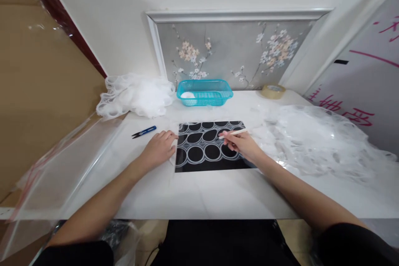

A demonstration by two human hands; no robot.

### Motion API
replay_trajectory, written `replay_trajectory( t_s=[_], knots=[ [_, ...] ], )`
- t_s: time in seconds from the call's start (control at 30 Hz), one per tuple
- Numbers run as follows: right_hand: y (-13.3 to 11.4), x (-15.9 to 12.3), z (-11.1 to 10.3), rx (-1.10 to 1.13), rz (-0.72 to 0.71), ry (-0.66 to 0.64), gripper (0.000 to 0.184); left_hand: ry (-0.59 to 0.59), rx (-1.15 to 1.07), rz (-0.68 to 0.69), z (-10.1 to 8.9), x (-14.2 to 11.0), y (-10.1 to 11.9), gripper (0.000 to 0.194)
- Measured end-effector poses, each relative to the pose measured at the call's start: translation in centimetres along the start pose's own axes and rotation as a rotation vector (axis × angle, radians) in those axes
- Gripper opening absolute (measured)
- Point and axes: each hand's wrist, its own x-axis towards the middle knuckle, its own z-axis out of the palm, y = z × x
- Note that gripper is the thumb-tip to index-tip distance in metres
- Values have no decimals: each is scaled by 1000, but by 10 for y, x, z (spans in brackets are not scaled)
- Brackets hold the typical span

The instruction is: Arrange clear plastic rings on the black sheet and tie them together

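Observation:
On the white tabletop before me lies a black rectangular sheet (212, 153) covered with rows of white ring and drop shapes. Whether these are printed or a thin material lying on top, I cannot tell. My left hand (158, 148) rests flat at the sheet's left edge, fingers stretched out and holding nothing. A slim white stick (239, 131), pen-like, is pinched in my right hand (241, 144) over the sheet's right side. Its tip points left, close to one of the shapes; contact is too small to make out.
Blue thread snips (144, 132) lie left of the sheet. Behind it stands a turquoise basket (222, 99) with a white round item (188, 98) inside. White sheer material is heaped at left (137, 93) and right (318, 137). A tape roll (273, 91) sits by the wall.

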Motion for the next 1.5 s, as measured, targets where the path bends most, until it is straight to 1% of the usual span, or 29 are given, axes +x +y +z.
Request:
replay_trajectory(
  t_s=[0.07, 0.13, 0.17, 0.23, 0.33, 0.43, 0.5, 0.63, 0.8, 1.0, 1.1, 1.13, 1.2, 1.3, 1.33, 1.4, 1.5],
  knots=[
    [3, -2, 9, -49, -8, 7, 38, -4, -9, 38, 0, -6, 16, 27],
    [5, -3, 19, -109, -28, 5, 38, -36, -34, 94, 3, -17, 35, 28],
    [4, -2, 24, -140, -43, 1, 36, -48, -41, 114, 6, -23, 45, 31],
    [3, -1, 34, -193, -78, -16, 32, -66, -31, 168, 13, -36, 61, 46],
    [3, 1, 50, -235, -113, -81, 32, -11, 107, 267, 26, -51, 76, 55],
    [7, -2, 62, -234, -118, -147, 38, 40, 197, 289, 36, -56, 80, 56],
    [12, -6, 67, -224, -116, -164, 40, 47, 214, 293, 38, -56, 79, 55],
    [18, -12, 69, -232, -106, -189, 44, 36, 184, 306, 35, -55, 80, 53],
    [17, -13, 69, -290, -118, -203, 44, 17, 173, 307, 29, -56, 82, 51],
    [16, -13, 72, -380, -186, -189, 42, 24, 147, 305, 30, -56, 81, 51],
    [17, -14, 71, -395, -224, -189, 33, 28, 160, 327, 30, -55, 81, 51],
    [18, -15, 69, -406, -263, -191, 28, 28, 169, 335, 30, -54, 81, 51],
    [21, -17, 66, -471, -403, -196, 21, 31, 170, 346, 29, -53, 80, 51],
    [26, -18, 61, -648, -685, -264, 24, 26, 116, 345, 27, -52, 80, 51],
    [27, -18, 60, -710, -749, -296, 26, 9, 93, 345, 26, -51, 79, 52],
    [28, -17, 58, -833, -841, -375, 31, -50, 54, 337, 23, -50, 78, 57],
    [25, -14, 57, -994, -896, -476, 34, -140, 11, 315, 19, -49, 77, 68]
  ],
)
